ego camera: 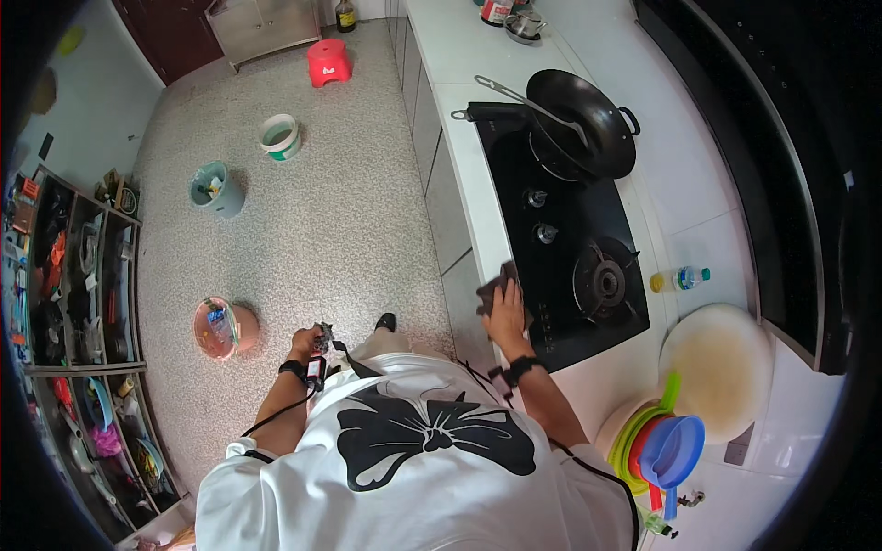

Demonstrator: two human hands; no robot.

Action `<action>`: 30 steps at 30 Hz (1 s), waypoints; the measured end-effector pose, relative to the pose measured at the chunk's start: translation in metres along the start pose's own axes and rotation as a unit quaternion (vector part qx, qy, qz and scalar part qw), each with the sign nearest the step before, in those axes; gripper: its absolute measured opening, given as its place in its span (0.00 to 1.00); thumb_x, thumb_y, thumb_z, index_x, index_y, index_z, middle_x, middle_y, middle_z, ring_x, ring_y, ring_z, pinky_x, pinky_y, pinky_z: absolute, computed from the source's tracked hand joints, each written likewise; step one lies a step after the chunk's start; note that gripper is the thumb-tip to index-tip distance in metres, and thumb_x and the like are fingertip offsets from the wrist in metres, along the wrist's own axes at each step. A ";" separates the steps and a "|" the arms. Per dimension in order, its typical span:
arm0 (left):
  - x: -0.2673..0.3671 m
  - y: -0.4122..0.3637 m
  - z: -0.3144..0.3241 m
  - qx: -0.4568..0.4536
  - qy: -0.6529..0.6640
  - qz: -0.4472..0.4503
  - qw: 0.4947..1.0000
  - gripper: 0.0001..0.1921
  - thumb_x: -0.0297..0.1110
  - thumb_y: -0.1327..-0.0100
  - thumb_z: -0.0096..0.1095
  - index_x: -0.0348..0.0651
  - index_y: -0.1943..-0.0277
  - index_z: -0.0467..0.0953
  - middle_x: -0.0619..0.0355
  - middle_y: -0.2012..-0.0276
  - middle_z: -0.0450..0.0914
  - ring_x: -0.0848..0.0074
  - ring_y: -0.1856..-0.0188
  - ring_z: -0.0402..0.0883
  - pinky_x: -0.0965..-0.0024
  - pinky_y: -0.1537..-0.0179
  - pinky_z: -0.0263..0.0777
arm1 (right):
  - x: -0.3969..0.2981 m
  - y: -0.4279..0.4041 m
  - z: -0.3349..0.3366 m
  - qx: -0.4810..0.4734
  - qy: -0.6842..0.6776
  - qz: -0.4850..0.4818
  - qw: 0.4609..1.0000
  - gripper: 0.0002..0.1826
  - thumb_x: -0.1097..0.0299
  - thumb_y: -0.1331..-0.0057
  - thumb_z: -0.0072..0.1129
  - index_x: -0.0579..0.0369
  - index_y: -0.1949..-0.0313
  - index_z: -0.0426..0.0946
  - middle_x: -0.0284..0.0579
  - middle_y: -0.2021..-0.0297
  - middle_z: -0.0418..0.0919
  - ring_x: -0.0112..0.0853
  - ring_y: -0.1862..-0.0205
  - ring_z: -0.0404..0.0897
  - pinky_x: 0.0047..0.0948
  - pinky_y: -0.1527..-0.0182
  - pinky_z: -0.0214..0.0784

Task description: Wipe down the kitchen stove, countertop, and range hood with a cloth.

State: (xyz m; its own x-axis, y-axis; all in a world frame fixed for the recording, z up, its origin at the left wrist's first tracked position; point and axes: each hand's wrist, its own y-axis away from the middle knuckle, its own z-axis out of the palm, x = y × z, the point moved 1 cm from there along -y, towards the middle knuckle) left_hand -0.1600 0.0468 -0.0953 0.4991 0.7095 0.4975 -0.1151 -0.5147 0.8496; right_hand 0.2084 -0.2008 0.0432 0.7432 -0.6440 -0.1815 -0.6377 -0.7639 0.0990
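Observation:
A dark brown cloth (490, 293) lies under my right hand (506, 318), pressed where the white countertop (475, 206) meets the front edge of the black glass gas cooktop (551, 275). My left hand (304, 342) hangs low at my side over the floor, its fingers closed around a small grey scrubber (325, 336) that looks like steel wool. Beyond my right hand is the near burner (608, 279), bare of any pan. A black wok (586, 131) rests tilted over the far burner, with a metal spatula (551, 113) in it. Two control knobs (541, 213) sit between the burners.
Stacked plastic colanders (672, 451) and a round cutting board (720, 372) stand at the right, near a small bottle (689, 277). Overhead at the right is a range hood (785, 206). Buckets (224, 327), a bin (217, 189) and a red stool (329, 62) stand on the floor.

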 end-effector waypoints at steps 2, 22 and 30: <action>0.002 0.002 -0.002 -0.017 0.005 0.002 1.000 0.11 0.35 0.58 0.57 0.37 0.73 0.71 0.54 0.78 0.73 0.70 0.81 0.72 0.68 0.80 0.71 | -0.002 -0.027 -0.002 -0.009 -0.005 0.012 1.000 0.37 0.66 0.56 0.61 0.62 0.47 0.57 0.61 0.43 0.48 0.50 0.41 0.48 0.39 0.41 0.45; -0.007 0.024 -0.003 -0.001 0.007 0.015 1.000 0.10 0.34 0.56 0.55 0.36 0.72 0.71 0.54 0.78 0.74 0.69 0.79 0.74 0.65 0.78 0.72 | -0.008 -0.032 0.013 0.039 0.044 0.006 0.998 0.36 0.68 0.58 0.62 0.61 0.49 0.58 0.62 0.44 0.50 0.51 0.42 0.50 0.40 0.42 0.47; 0.010 0.039 -0.001 -0.026 -0.012 -0.003 1.000 0.11 0.34 0.58 0.57 0.38 0.72 0.71 0.56 0.79 0.74 0.71 0.79 0.74 0.69 0.77 0.71 | -0.003 -0.027 0.008 0.037 0.007 -0.038 0.999 0.34 0.70 0.60 0.62 0.60 0.51 0.61 0.57 0.44 0.52 0.48 0.43 0.53 0.39 0.43 0.50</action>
State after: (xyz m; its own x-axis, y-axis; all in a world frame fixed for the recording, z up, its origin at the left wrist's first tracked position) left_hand -0.1604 0.0347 -0.0571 0.5201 0.7010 0.4879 -0.1560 -0.4837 0.8612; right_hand 0.2222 -0.1780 0.0330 0.7925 -0.5849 -0.1728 -0.5921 -0.8058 0.0119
